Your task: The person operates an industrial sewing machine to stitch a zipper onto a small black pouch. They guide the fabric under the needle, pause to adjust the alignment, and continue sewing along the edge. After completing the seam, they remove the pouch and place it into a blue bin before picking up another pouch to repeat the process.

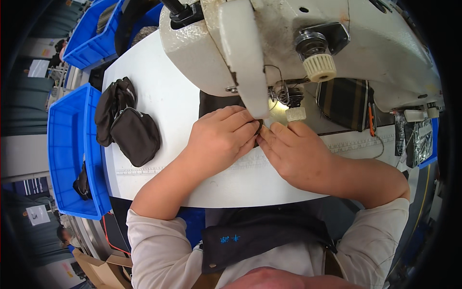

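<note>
A dark brown fabric piece (211,102) lies on the white sewing table, under the head of a sewing machine (211,53). My left hand (216,137) is closed on its edge, fingers bent and pressed together. Close beside it, my right hand (299,150) pinches the same edge between thumb and fingers. Both hands meet just below the lit needle area, and the fingers hide most of the edge they hold. The needle itself cannot be made out.
Dark zipped pouches (135,137) are piled at the table's left. Past them stands a blue bin (98,192) holding a dark item; another blue bin (86,50) is farther back. Right of the needle lie a striped fabric panel (342,101) and an orange-handled tool (372,120).
</note>
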Demonstrator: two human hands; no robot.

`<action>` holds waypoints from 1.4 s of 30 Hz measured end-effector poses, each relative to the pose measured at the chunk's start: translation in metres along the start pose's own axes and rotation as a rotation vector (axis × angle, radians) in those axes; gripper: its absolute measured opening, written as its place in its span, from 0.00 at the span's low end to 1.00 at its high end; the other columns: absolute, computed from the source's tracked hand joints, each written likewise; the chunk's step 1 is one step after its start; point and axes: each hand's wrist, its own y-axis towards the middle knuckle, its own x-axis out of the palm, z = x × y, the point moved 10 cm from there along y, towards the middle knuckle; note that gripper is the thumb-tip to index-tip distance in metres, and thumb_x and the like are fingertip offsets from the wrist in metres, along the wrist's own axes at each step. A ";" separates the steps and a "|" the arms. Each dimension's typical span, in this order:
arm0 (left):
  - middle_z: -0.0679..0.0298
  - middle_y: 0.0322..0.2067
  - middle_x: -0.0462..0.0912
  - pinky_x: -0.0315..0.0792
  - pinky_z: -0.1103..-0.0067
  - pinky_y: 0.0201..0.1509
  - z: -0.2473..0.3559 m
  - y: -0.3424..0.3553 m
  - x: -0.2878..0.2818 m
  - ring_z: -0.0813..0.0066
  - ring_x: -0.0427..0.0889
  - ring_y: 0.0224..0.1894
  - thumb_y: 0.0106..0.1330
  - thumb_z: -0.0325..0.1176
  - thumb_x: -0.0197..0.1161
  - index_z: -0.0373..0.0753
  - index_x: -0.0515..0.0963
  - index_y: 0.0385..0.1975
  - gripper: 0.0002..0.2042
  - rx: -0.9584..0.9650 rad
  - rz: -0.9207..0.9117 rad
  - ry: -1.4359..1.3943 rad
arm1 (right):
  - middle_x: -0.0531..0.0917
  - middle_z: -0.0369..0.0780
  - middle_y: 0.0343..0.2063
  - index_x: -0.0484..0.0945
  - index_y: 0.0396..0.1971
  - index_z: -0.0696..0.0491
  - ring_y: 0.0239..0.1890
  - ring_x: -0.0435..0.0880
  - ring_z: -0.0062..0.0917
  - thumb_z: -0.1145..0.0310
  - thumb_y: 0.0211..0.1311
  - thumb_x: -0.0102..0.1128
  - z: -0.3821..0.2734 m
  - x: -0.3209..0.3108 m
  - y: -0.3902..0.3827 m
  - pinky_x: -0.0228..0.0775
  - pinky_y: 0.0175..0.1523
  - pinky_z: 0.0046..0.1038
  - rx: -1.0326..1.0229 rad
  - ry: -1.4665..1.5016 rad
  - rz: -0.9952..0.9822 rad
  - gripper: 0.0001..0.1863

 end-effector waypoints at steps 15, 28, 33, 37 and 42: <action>0.62 0.46 0.89 0.85 0.74 0.45 0.006 -0.002 0.003 0.65 0.91 0.48 0.53 0.26 0.75 0.37 0.87 0.41 0.14 0.001 -0.006 -0.057 | 0.85 0.42 0.38 0.87 0.41 0.64 0.42 0.76 0.29 0.70 0.53 0.63 -0.001 -0.004 0.002 0.64 0.44 0.29 -0.017 0.064 0.011 0.18; 0.62 0.45 0.87 0.84 0.76 0.50 -0.009 0.000 0.008 0.66 0.89 0.50 0.59 0.30 0.71 0.36 0.85 0.38 0.10 -0.044 0.036 0.000 | 0.86 0.49 0.48 0.84 0.49 0.67 0.50 0.82 0.35 0.70 0.54 0.62 0.011 0.001 0.006 0.73 0.53 0.33 0.043 0.112 0.071 0.23; 0.64 0.47 0.86 0.83 0.76 0.50 -0.017 0.001 0.013 0.67 0.86 0.52 0.60 0.30 0.71 0.37 0.85 0.40 0.10 -0.091 0.007 0.001 | 0.86 0.50 0.49 0.84 0.49 0.67 0.50 0.83 0.35 0.70 0.54 0.61 0.015 0.005 0.006 0.74 0.55 0.34 0.059 0.108 0.034 0.23; 0.66 0.47 0.84 0.83 0.76 0.48 -0.017 0.000 0.013 0.67 0.84 0.54 0.60 0.30 0.72 0.39 0.86 0.41 0.11 -0.138 -0.020 -0.002 | 0.86 0.47 0.47 0.83 0.47 0.66 0.51 0.83 0.34 0.73 0.53 0.63 0.016 0.000 0.007 0.77 0.50 0.33 0.065 0.103 0.074 0.21; 0.68 0.46 0.83 0.83 0.75 0.48 -0.011 -0.002 0.012 0.68 0.84 0.52 0.56 0.31 0.73 0.41 0.86 0.42 0.13 -0.096 -0.011 0.054 | 0.86 0.47 0.50 0.84 0.49 0.65 0.53 0.83 0.34 0.72 0.54 0.63 0.014 0.002 0.004 0.78 0.51 0.35 0.050 0.130 0.079 0.22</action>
